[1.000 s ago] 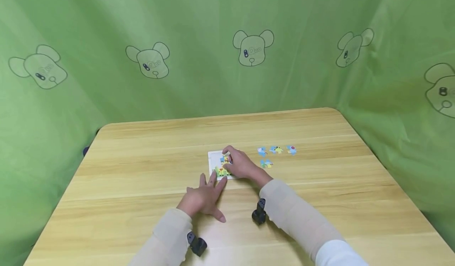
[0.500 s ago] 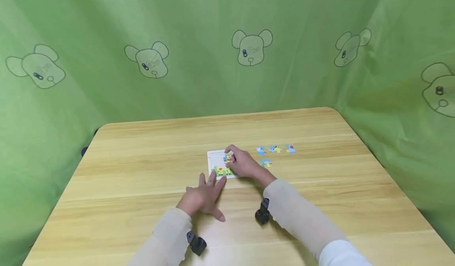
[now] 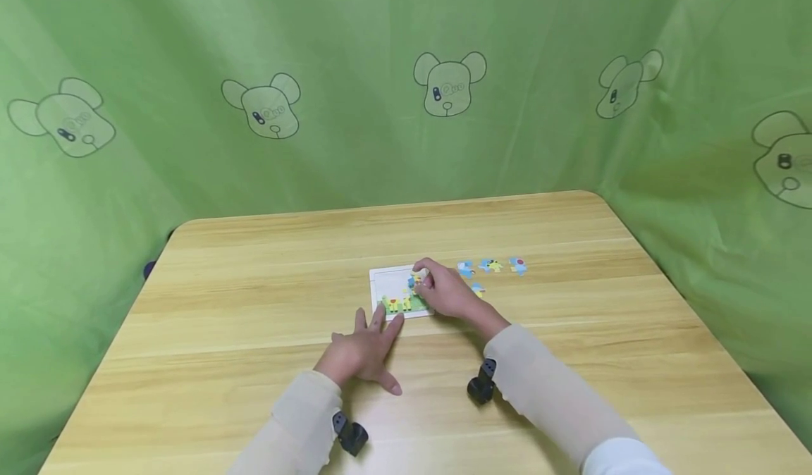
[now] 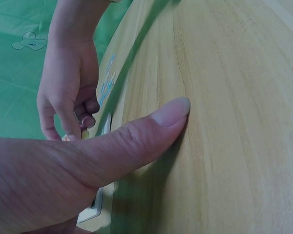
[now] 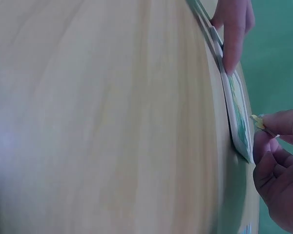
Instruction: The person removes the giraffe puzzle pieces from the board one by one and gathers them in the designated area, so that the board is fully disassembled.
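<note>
A white puzzle tray (image 3: 372,290) lies flat on the table, with joined green and yellow jigsaw pieces (image 3: 398,306) along its near side. My left hand (image 3: 365,356) is spread out, its fingertips resting at the tray's near left edge and its thumb pointing right. Over the right part of the tray, my right hand (image 3: 445,294) pinches a blue and yellow jigsaw piece (image 3: 411,282) between thumb and fingers. In the right wrist view this jigsaw piece (image 5: 257,122) is held up beside the tray (image 5: 229,105), tilted and partly covered by the fingertips.
Loose jigsaw pieces lie right of the tray: a row with a blue one (image 3: 466,270), a blue-yellow one (image 3: 492,266) and one with a red spot (image 3: 518,266). Another piece (image 3: 478,291) shows partly behind the right hand. Green curtain (image 3: 355,151) surrounds the wooden table (image 3: 266,270).
My right hand has moved right across the tray with the pinched jigsaw piece, uncovering more of the joined pieces and covering part of a loose one. The left hand has stayed put.
</note>
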Available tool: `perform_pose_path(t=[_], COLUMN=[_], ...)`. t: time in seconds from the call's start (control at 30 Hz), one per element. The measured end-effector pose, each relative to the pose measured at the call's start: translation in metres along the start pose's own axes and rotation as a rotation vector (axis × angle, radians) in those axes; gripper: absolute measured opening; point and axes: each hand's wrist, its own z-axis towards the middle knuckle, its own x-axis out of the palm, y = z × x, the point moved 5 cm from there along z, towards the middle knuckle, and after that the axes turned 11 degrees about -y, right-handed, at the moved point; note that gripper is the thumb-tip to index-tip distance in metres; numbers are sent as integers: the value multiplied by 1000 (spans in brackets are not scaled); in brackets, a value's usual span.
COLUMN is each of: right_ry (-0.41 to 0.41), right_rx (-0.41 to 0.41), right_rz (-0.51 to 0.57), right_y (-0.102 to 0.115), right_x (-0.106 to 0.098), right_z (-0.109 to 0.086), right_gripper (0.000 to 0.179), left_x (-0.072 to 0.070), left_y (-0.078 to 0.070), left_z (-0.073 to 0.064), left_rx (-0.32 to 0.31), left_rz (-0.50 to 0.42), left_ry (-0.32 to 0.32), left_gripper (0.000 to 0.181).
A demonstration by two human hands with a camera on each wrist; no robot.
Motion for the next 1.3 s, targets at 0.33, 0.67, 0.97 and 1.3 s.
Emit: perform_pose_path(t=[0.33, 0.67, 0.97, 1.3], right_ry=[-44, -108, -140, -187], right_rx=[15, 45, 82, 166], right_rz=[-14, 6, 31, 62], right_y=[-15, -29, -46, -74], right_x=[-18, -37, -54, -71], right_z=[-8, -16, -24, -35], right_gripper=[42, 39, 42, 43], left_x=[0, -2, -1, 0], left_y=[0, 0, 0, 1], left_z=[0, -2, -2, -2], left_rx=[-2, -3, -6, -1], left_rz=[-12, -45, -39, -46], left_ry=[-1, -2, 1, 0], left_gripper=[120, 120, 120, 121])
